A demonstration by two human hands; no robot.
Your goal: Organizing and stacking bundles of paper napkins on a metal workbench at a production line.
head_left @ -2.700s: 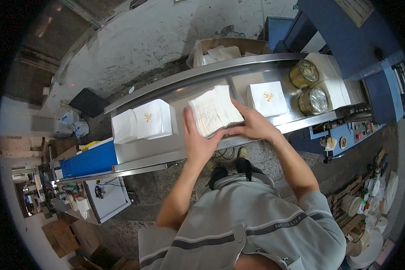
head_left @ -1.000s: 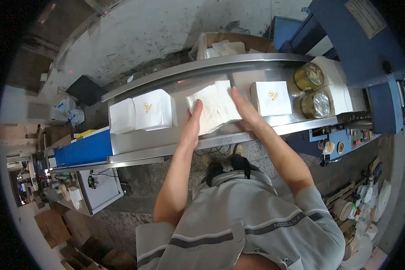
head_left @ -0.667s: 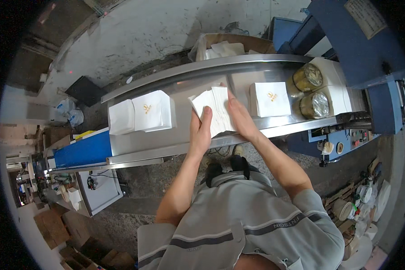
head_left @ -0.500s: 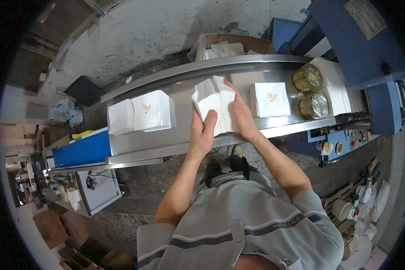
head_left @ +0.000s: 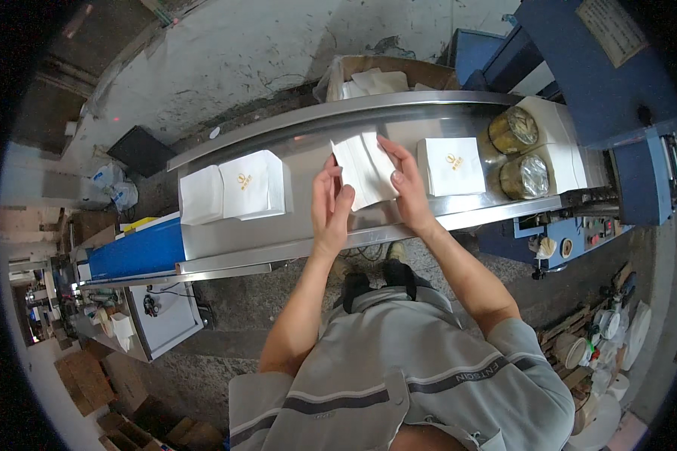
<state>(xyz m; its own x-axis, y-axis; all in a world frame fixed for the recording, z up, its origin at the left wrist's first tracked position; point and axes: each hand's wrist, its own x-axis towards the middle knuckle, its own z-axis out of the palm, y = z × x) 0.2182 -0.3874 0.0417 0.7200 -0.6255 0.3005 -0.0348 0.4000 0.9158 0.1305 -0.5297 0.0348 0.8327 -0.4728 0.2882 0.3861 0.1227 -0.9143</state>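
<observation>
A stack of white folded paper napkins sits between my hands over the middle of the metal trough. My left hand holds its left side, with the thumb along the near left edge and the fingers bent behind. At the right side, my right hand curls its fingers round the edge. Further left in the trough lie two napkin stacks side by side, a plain one and one with a gold print. To the right stands another printed napkin stack, apart from my right hand.
The metal trough has raised rims. At its right end, two round plastic-wrapped weights stand by white paper and a blue machine. Behind the far rim is a cardboard box of paper. A blue panel lies left.
The stack between my hands has turned and looks flatter and more even. My left hand has shifted slightly left and its fingers now show at the stack's side. The other stacks stay put.
</observation>
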